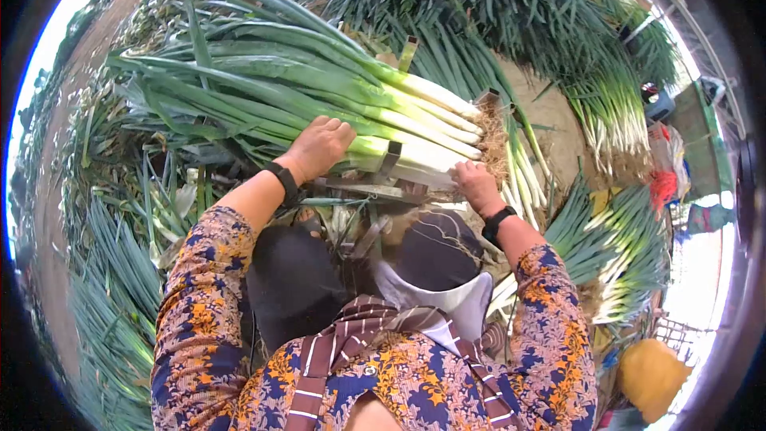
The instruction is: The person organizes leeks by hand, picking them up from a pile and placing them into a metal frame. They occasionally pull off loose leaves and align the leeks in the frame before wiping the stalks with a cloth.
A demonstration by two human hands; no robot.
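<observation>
A bundle of long leeks (351, 88) lies across a low stand in front of me, green leaves to the left and white shanks with brown roots (495, 140) to the right. My left hand (323, 146) curls over the nearest leek where green turns white. At that leek's white end (431, 163), close to the roots, my right hand (477, 186) has its fingers closed on it; the fingertips are partly hidden. Short upright metal posts (391, 157) of the stand hold the bundle at its sides.
More leeks (479, 0) are heaped behind the stand, with another bunch (610, 120) at the back right. Further piles lie at the right (614, 247) and lower left (112, 303). Leaf scraps cover the ground at left. A yellow rounded object (654, 379) sits at lower right.
</observation>
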